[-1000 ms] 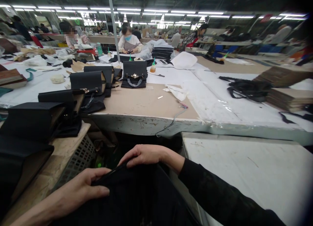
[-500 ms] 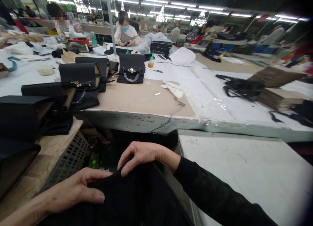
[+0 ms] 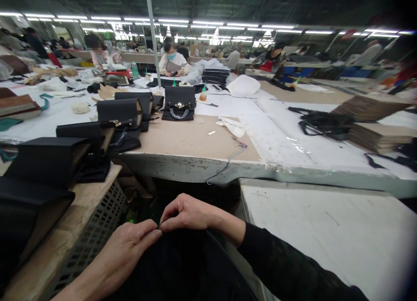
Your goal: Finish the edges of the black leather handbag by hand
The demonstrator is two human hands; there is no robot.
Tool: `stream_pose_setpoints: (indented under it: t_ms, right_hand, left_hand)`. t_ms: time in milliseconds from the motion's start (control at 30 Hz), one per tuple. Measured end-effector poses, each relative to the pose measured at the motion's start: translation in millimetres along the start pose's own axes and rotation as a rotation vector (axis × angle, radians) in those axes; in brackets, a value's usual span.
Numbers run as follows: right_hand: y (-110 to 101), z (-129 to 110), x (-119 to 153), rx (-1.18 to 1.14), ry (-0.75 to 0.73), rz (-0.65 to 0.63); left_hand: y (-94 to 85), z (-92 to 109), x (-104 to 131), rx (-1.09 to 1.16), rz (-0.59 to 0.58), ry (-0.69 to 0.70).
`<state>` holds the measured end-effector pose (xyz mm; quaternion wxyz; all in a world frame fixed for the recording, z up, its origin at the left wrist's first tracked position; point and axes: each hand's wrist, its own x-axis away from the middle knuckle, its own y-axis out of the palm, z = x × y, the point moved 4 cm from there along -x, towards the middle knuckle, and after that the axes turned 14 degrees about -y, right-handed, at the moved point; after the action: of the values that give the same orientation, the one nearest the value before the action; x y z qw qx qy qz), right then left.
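Observation:
A dark black fabric piece [image 3: 185, 266] spreads across the bottom middle, low in front of me; its full shape runs out of view. My left hand [image 3: 132, 244] pinches the upper edge of it between thumb and fingers. Close beside, almost touching, my right hand [image 3: 192, 212] grips the same edge with thumb and forefinger. On the left stands a row of black handbags [image 3: 48, 160], open at the side. One more black handbag [image 3: 179, 102], with a gold clasp and a plastic-wrapped handle, sits upright farther back on the table.
A white worktable [image 3: 276, 136] with a brown sheet [image 3: 182, 138] lies ahead. A plastic crate [image 3: 104, 218] under a board is at left, a white surface [image 3: 319, 223] at right. Stacked brown pieces [image 3: 378, 136] and black straps [image 3: 319, 118] lie right. Co-workers sit behind.
My left hand has moved up and right along the fabric edge and closed its pinch next to my right hand. The view has tilted upward a little.

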<state>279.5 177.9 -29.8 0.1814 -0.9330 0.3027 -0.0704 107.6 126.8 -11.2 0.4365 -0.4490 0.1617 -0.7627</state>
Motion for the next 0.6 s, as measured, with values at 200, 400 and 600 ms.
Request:
stream_pose_setpoints:
  t_ms: [200,400,600]
  right_hand:
    - [6,-14,7,-0.134,-0.043,-0.040]
    - [8,-13,5,-0.176,-0.077,-0.049]
    - [12,-7,10,-0.225,-0.036,-0.003]
  left_hand:
    - [-2.8,-6,10,0.250,-0.136,0.097]
    - [-5.3,7,10,0.206,0.032,0.037]
    - [-4.9,12,18,0.160,0.087,0.010]
